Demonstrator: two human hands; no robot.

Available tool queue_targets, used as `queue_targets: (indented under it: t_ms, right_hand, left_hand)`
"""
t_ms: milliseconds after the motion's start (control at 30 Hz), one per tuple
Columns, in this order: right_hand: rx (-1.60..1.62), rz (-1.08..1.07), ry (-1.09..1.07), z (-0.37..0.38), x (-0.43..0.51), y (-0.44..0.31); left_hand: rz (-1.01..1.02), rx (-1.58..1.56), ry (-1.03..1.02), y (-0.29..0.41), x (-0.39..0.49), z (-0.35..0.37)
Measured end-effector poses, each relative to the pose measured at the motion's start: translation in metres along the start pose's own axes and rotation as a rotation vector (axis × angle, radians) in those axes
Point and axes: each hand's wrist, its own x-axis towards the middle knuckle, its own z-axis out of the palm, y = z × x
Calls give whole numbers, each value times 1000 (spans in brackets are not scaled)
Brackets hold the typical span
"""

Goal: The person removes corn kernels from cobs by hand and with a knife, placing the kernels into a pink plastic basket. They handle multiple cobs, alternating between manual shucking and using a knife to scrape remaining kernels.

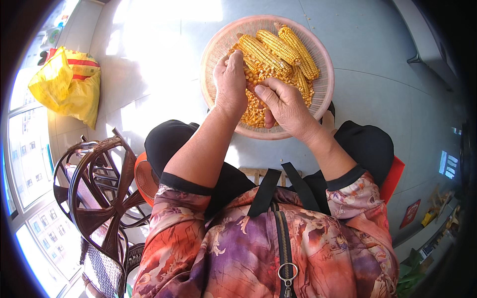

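Observation:
My left hand [230,83] is closed around an ear of dried corn [251,79], which is mostly hidden by the fingers. Against the ear's lower end press the thumb and fingers of my right hand [287,102]; a reddish patch there looks stripped of kernels. Both hands are over a round pink plastic basket [327,74] with slatted sides. Loose yellow kernels [254,113] cover its bottom. Several whole ears of corn [264,54] lie on the kernels at the far side, pointing down to the right.
Grey floor tiles [372,85] surround the basket, with a few scattered kernels [308,18] beyond it. At the left are a yellow plastic bag [80,93] and a brown rattan chair [119,208]. Something red [393,178] shows beside my right knee.

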Motion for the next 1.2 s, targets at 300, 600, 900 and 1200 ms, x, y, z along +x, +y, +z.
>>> queue_targets:
  t_ms: [300, 600, 900, 1200]
  right_hand:
    - [534, 220, 72, 5, 2, -10]
    - [137, 37, -80, -4, 2, 5]
    - [442, 193, -33, -8, 4, -2]
    - [-503, -301, 250, -2, 3, 7]
  left_hand:
    - [-23, -117, 30, 7, 0, 3]
    - [-9, -51, 12, -11, 2, -8]
    - [-308, -508, 138, 10, 7, 8]
    - [-250, -452, 148, -3, 13, 6]
